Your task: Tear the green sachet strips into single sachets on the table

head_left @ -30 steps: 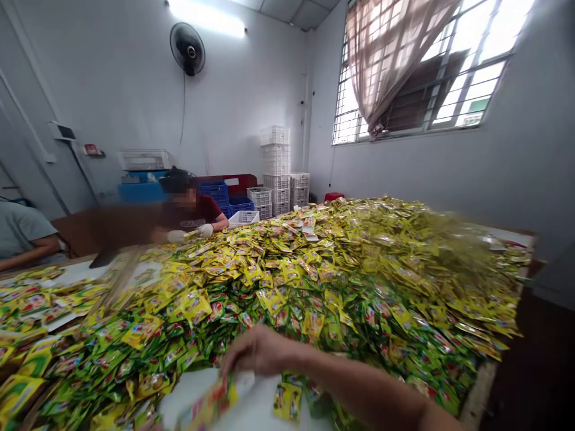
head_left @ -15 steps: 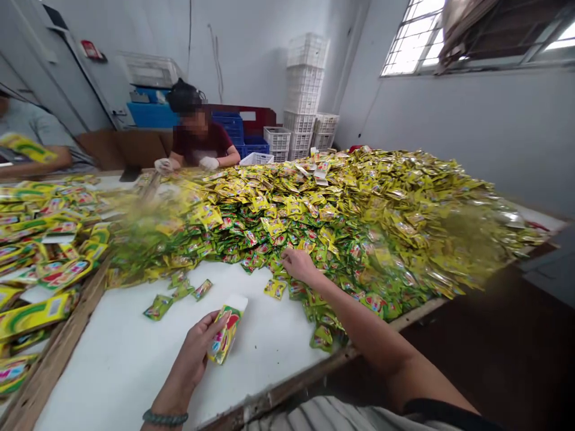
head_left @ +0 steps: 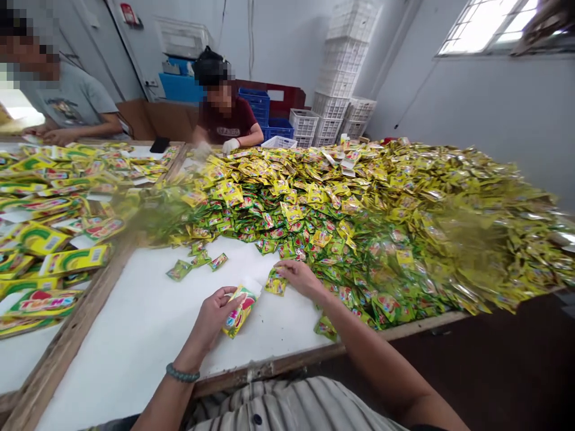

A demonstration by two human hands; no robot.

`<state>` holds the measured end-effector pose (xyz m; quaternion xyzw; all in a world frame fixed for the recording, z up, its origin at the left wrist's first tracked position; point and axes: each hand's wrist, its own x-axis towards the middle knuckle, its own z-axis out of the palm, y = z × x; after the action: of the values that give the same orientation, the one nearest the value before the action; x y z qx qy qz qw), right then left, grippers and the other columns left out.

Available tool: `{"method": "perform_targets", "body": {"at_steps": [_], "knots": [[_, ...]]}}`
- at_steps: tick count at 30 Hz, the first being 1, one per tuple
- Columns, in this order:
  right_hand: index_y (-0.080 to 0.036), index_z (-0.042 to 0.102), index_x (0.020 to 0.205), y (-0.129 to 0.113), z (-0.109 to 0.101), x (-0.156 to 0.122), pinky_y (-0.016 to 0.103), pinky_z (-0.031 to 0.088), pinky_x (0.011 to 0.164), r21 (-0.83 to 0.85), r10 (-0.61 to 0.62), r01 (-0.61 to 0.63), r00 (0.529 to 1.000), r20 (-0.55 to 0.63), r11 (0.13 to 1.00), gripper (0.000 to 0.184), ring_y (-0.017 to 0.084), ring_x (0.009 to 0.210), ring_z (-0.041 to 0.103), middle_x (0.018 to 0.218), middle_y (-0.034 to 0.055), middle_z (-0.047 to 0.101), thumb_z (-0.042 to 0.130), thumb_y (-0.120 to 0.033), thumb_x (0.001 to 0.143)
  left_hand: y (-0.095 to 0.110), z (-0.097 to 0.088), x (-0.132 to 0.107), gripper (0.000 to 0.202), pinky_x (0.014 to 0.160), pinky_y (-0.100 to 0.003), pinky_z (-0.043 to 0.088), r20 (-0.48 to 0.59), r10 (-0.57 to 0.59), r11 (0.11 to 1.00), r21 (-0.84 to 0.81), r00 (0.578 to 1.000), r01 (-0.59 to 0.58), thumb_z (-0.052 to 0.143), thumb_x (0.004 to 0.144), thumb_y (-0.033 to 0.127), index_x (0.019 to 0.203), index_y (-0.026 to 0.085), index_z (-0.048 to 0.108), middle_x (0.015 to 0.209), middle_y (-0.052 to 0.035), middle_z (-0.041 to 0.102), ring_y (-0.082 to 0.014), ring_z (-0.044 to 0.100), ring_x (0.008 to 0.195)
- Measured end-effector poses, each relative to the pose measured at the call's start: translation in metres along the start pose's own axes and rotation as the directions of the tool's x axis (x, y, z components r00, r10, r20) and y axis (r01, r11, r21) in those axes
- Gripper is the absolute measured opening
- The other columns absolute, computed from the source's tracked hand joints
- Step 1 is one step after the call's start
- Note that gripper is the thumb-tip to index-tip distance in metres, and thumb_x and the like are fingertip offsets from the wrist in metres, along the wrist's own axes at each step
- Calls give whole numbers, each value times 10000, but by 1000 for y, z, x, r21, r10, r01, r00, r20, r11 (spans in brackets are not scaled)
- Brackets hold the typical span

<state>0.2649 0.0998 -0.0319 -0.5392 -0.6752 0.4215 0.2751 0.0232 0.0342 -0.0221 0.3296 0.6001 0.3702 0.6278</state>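
My left hand is closed around a small yellow carton with red and green print, its white flap open at the upper right end. Just right of that flap, the fingers of my right hand pinch a yellow-green candy packet. Whether a second packet lies under it, I cannot tell. Several loose green packets lie on the white tabletop beyond my left hand. A large heap of yellow and green packets rises behind and to the right of my right hand.
A wooden divider separates filled-looking yellow cartons on the left. A person in a dark red shirt and one in a grey shirt sit across. White crates stand stacked behind; a phone lies near the back edge.
My right hand has come away from the heap's edge toward the carton and now holds a packet. The view has swung left and down. The person at left has lowered a carton-holding arm.
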Motion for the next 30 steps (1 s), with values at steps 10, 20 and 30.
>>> {"method": "perform_targets", "body": {"at_steps": [10, 20, 30], "knots": [[-202, 622, 889, 7, 58, -24, 258, 433, 673, 183, 26, -32, 999, 39, 982, 299, 142, 736, 593, 811, -14, 652, 756, -164, 625, -2, -39, -7, 345, 718, -344, 483, -247, 294, 655, 755, 923, -6, 625, 734, 437, 992, 210, 647, 932, -75, 715, -262, 647, 847], [-223, 523, 999, -33, 54, -50, 273, 460, 657, 436, -69, -23, 979, 194, 900, 445, 154, 709, 615, 761, -17, 657, 787, -343, 661, 10, 25, -18, 275, 590, -269, 431, 197, 176, 864, 440, 964, -247, 607, 741, 446, 732, 175, 652, 666, -25, 660, -175, 587, 640], [-236, 596, 952, -31, 63, -60, 308, 496, 770, 385, -21, 69, 992, -126, 920, 235, 173, 868, 617, 905, 13, 643, 663, -191, 731, -2, 31, -23, 184, 620, -267, 428, -34, 347, 852, 430, 937, -299, 576, 770, 349, 698, 187, 626, 622, -1, 630, -154, 565, 623]]}}
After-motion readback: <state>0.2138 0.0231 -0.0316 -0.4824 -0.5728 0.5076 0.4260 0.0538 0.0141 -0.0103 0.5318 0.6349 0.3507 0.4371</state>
